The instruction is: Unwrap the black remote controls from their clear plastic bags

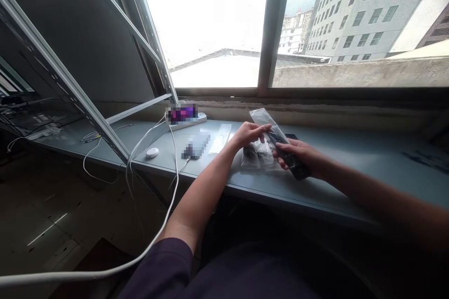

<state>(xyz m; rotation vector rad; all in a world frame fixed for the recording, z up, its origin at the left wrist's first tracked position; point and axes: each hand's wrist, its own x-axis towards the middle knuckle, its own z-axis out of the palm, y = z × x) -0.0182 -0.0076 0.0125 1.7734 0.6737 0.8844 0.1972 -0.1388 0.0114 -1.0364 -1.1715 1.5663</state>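
Both hands hold one long clear plastic bag (261, 117) with a dark, flat, elongated item (296, 168) inside or partly inside it; its kind I cannot make out. My left hand (249, 134) pinches the bag near its middle, thumb and forefinger closed on the plastic. Wrapped round the lower, dark part is my right hand (301, 153), its thumb on top. The bag tilts, its clear end up and away toward the window. Beneath the hands, more clear plastic bags (250, 161) with dark contents lie on the bench.
A grey bench (365, 168) runs below the window. To the left are a flat white packet (220, 138), a blurred phone-like device (196, 145), a round white object (152, 153) and a power strip (199, 119). A white cable (175, 168) hangs in front; a metal frame (87, 107) slants up.
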